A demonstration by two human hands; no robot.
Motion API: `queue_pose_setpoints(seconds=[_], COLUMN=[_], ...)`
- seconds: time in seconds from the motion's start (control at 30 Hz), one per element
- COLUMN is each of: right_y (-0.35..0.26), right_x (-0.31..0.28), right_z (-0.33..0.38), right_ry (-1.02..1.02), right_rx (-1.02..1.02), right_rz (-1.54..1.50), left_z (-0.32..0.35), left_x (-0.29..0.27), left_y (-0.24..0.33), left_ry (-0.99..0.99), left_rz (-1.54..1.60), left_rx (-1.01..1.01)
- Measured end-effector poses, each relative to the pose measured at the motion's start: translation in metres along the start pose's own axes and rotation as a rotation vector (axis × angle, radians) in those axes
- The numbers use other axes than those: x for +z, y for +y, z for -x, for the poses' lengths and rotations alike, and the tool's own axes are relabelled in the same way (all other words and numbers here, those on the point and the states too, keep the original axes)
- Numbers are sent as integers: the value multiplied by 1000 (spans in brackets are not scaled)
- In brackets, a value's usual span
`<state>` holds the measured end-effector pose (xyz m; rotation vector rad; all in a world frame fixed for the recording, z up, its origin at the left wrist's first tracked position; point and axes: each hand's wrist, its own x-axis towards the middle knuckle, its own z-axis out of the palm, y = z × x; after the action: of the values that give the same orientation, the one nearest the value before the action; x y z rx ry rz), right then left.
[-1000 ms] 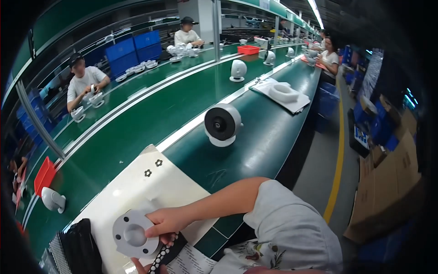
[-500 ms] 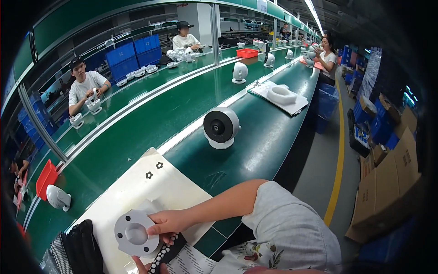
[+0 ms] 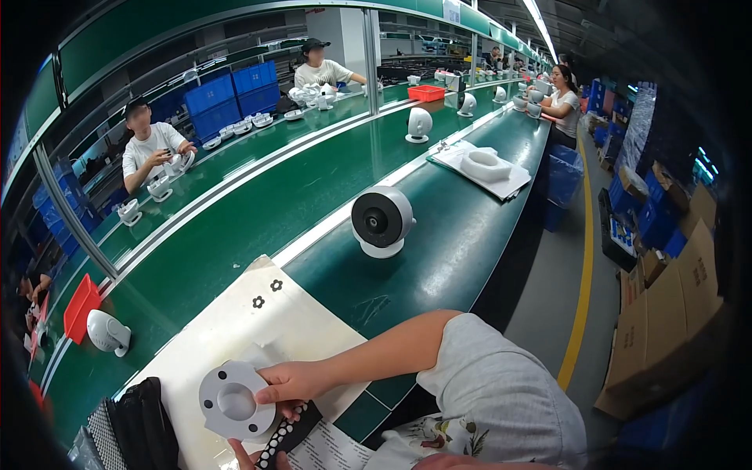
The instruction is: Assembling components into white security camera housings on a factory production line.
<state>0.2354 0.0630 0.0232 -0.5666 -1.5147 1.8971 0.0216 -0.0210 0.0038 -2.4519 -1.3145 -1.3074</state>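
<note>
My right hand [image 3: 294, 384] is closed on a pale grey disc-shaped base [image 3: 235, 401], with the thumb on its upper face. The base has a round hollow in the middle, a flat lower edge and several black round spots near its rim. A black strip with a row of white round dots [image 3: 287, 432] runs beneath my right fingertips. Its lower end lies between the fingers of my left hand [image 3: 245, 456], which is mostly cut off by the bottom edge. Under both hands is a cream work board [image 3: 313, 329] with two small black flower-shaped marks.
A white camera with a black front [image 3: 381, 222] stands beyond the board. A black bag [image 3: 145, 423] lies left, near a white camera body [image 3: 108, 333] and red bin [image 3: 82, 308]. White foam [image 3: 484, 163] rests farther right. Co-workers [image 3: 153, 153] sit across the green belt [image 3: 313, 184].
Camera bodies and a small scrap on the belt have shifted slightly rightward and away. My hands keep nearly the same pose. The co-worker at left has lowered their head and reaches for another white part.
</note>
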Motion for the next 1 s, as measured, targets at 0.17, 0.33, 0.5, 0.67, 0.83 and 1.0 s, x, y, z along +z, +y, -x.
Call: queue_pose_setpoints(seconds=[0.17,0.33,0.5,0.67,0.83,1.0], right_y=[-2,-2,-1,-1,4,6], right_x=[1,1,0,-1,-3,-2], right_z=[1,1,0,-1,-2,-3], right_ry=[12,15,14,2,-12,-9], right_rx=[5,6,28,33,16,-1], right_rz=[20,23,5,-15,-41,-47], left_z=[16,13,-2,11,13,11], left_x=[12,8,-5,5,7,5], left_y=[-15,-3,-3,-2,-10,-9], left_ry=[8,17,-98,-101,-109,-120], left_rz=[35,64,66,352,322,286], left_rx=[-40,-171,19,-368,-195,-148])
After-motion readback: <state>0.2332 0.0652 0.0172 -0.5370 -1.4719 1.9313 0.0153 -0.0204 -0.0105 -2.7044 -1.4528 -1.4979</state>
